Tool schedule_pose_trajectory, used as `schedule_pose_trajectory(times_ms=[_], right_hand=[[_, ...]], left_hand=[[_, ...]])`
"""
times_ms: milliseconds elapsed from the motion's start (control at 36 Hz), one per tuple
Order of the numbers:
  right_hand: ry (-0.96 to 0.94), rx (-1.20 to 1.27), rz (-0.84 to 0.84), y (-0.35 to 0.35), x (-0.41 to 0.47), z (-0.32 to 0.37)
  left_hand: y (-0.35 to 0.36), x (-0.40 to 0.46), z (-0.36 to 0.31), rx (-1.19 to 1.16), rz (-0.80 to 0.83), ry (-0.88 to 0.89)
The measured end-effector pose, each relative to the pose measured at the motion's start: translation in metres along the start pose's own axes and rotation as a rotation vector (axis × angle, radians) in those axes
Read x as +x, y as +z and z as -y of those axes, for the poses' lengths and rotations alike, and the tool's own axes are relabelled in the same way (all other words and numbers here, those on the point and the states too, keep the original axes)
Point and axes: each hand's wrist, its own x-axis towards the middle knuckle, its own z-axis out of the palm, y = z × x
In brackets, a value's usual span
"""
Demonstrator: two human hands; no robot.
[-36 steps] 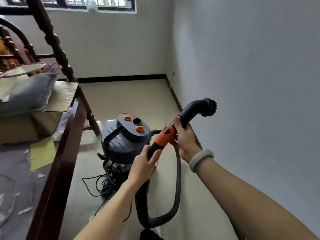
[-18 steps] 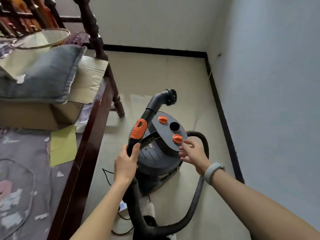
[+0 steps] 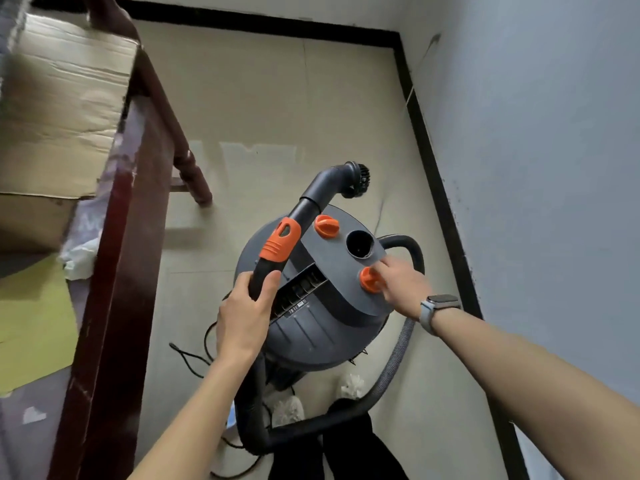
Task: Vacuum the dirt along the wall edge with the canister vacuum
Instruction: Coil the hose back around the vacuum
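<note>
The canister vacuum [image 3: 311, 306] is seen from above, standing on the beige floor [image 3: 259, 98] near the right-hand wall [image 3: 554, 168], close to the black skirting strip [image 3: 440, 202]. Its lid is a rounded dark grey plastic dome with a flat raised panel. On that panel sit two ribbed orange knobs, a far knob [image 3: 325, 226] and a near knob [image 3: 370, 279], with a round open port [image 3: 359, 244] between them.

The rigid black wand [image 3: 304, 209] is gripped by the left hand [image 3: 244, 315]: fingers and thumb are wrapped round the tube just below the orange collar [image 3: 280, 244]. The wand crosses over the lid's left side and ends in a curved elbow with a round bristle brush nozzle [image 3: 358, 178] at the far end, held above the floor and pointing right.

The near knob is touched by the right hand [image 3: 401, 285]; the fingertips are motion-blurred, so whether it is pinched or only pressed cannot be told. A smartwatch with a pale band [image 3: 437, 306] is worn on that wrist.

The ribbed grey-black hose [image 3: 394, 368] loops from the vacuum's right side, round the near side, to the wand. A thin black power cord [image 3: 194, 358] lies on the floor at left.

At left a dark red glossy wooden bed frame [image 3: 114, 271] is seen, with a turned leg [image 3: 190, 171], creased cardboard [image 3: 62, 98] and a yellow sheet [image 3: 31, 323] on top.
</note>
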Motion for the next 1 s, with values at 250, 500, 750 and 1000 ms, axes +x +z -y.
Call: schedule_pose_trajectory(times_ms=[250,500,750,1000], right_hand=[[-0.293,-0.262,0.051,-0.009,0.01,-0.012],[-0.599,-0.282,0.047,-0.018,0.019,-0.025],[-0.783,-0.313,0.15,-0.032,0.044,-0.035],[-0.393,0.252,-0.059,-0.038,0.103,0.019]], left_hand=[[0.021,0.029,-0.029,-0.102,-0.026,0.001],[0.038,0.036,-0.024,-0.019,-0.028,-0.022],[0.038,0.039,-0.009,-0.021,-0.13,-0.122],[0.038,0.032,0.0,-0.019,-0.213,-0.185]])
